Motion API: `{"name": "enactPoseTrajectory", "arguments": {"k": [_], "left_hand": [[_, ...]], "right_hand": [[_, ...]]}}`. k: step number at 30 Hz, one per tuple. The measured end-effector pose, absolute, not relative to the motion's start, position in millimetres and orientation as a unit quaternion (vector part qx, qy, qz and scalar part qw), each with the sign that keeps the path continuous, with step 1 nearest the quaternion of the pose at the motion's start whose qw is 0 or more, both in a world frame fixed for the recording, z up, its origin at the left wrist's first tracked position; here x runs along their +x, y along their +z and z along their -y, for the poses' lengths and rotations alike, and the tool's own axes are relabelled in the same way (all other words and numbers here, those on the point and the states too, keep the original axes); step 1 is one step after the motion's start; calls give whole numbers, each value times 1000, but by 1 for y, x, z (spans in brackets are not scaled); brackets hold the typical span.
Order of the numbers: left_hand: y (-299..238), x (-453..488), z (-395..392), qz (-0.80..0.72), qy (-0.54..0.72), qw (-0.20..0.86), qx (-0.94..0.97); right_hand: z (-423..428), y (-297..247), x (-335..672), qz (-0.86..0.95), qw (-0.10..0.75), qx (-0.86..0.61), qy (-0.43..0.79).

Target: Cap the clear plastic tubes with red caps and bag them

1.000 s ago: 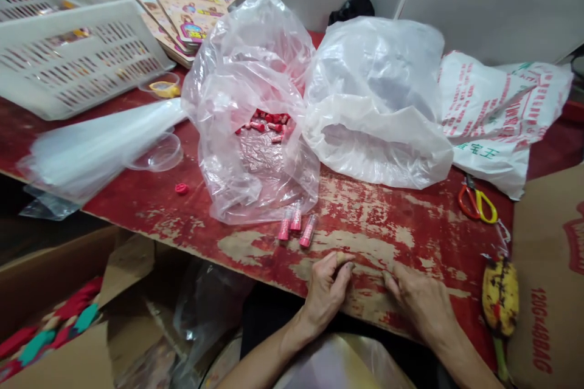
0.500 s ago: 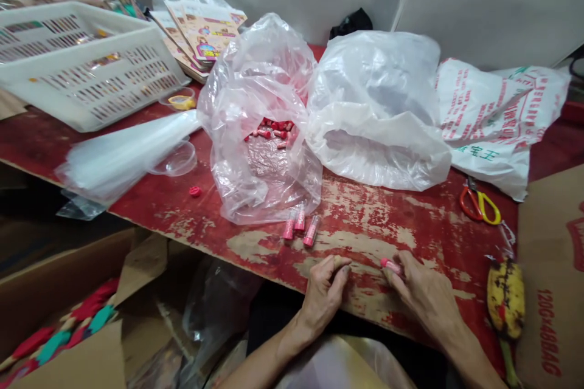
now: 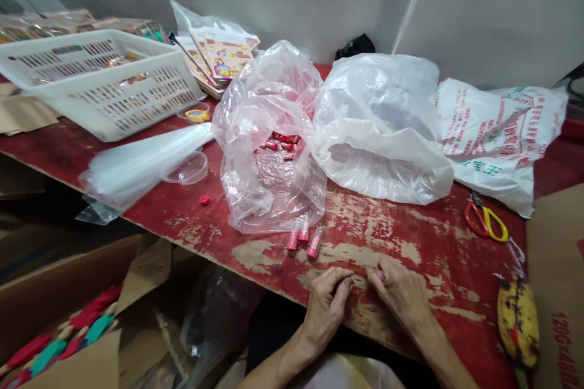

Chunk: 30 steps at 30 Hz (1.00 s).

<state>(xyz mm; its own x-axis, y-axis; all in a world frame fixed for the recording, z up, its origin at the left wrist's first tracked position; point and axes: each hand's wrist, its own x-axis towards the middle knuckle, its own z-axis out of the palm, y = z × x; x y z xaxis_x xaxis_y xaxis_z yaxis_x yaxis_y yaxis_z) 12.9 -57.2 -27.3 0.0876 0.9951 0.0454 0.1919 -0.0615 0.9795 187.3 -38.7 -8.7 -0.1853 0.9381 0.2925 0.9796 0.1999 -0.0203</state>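
Three pink tubes (image 3: 314,242) lay on the desk (image 3: 433,267); red pieces (image 3: 283,147) remained in the clear bag (image 3: 269,194). My right grip (image 3: 401,295) pinched a small pink piece (image 3: 381,276); my left grip (image 3: 323,307) was pressed together.

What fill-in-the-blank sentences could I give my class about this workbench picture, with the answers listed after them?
1. The scissors have one orange-red handle and one ____ handle.
2. The slotted plastic basket is ____ in colour.
3. In front of the clear plastic bag lie ____ pink tubes.
4. The left hand and the right hand are bare, wearing no ____.

Missing words: yellow; white; three; gloves.
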Motion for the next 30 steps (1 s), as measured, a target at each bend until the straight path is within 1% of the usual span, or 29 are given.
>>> {"name": "enactPoseTrajectory", "arguments": {"k": [5,7,10,13,15,18,21,25,30], "left_hand": [[-29,14,56,-510,446,443,587],[-27,15,56,-514,451,435,586],[-24,12,55,-513,455,415,598],[-22,5,52,-508,474,380,610],[-22,-2,49,-517,486,354,609],[-24,-18,43,-557,496,314,588],[-24,-35,36,-603,503,270,557],[-23,-54,22,-627,513,230,539],[-19,-71,-3,-645,521,194,525]], "right_hand": [[36,-13,186,746,99,-658,-8],[32,-10,186,726,98,-678,48],[24,-1,181,679,139,-689,212],[10,7,168,631,198,-643,386],[-2,6,155,611,216,-603,465],[-20,-3,136,573,230,-572,540],[-32,-14,125,543,244,-566,570],[-33,-21,124,534,267,-583,551],[-33,-14,140,580,266,-558,530]]}}
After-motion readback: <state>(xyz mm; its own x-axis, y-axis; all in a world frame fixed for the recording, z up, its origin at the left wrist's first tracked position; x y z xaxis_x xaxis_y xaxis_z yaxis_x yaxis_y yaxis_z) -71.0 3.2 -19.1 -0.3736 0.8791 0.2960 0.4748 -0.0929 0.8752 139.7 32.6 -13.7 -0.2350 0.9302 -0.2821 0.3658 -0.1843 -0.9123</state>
